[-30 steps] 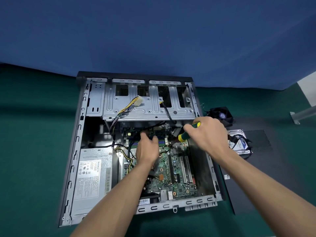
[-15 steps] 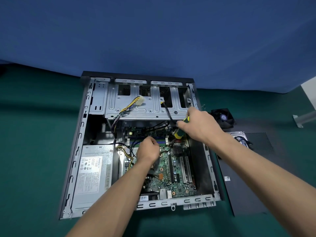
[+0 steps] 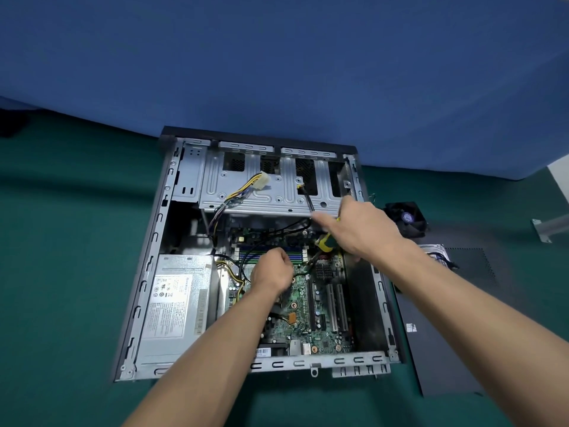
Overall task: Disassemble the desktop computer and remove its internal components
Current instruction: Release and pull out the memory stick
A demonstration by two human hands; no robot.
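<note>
Yellow-and-green screwdriver [image 3: 324, 243], gripped in the right hand [image 3: 360, 229], is shifting leftward over the motherboard [image 3: 311, 306] inside the open computer case [image 3: 147, 272]. Left hand [image 3: 271, 274], fingers curled, is drawing back from the cables; its hold cannot be told. Board screws are likely next.

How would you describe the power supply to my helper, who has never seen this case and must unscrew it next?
Look inside the open computer case lying on the green surface. In its near left corner, left of the green motherboard, sits the power supply. It is the only closed grey metal box there, with a white printed label on top.
</note>
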